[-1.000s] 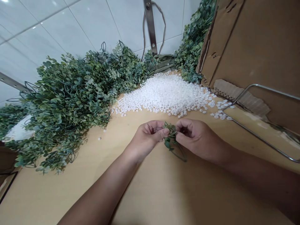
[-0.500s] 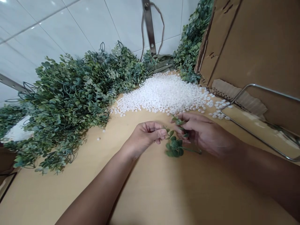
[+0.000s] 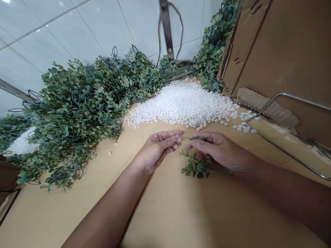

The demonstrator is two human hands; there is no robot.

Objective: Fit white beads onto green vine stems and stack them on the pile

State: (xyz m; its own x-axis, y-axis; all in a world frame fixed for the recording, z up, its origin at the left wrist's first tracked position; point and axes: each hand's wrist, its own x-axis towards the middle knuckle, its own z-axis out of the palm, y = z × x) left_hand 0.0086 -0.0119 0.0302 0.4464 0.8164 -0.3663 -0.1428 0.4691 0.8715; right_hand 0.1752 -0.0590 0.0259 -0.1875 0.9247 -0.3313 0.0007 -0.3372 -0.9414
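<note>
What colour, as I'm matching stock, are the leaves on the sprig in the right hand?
The sprig's leaves are green, showing best in the head view.

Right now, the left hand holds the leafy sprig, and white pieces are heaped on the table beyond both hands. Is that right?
Not quite: the head view shows the leafy sprig in the right hand; the left hand pinches a small white bit. White pieces are indeed heaped on the table beyond both hands.
</note>
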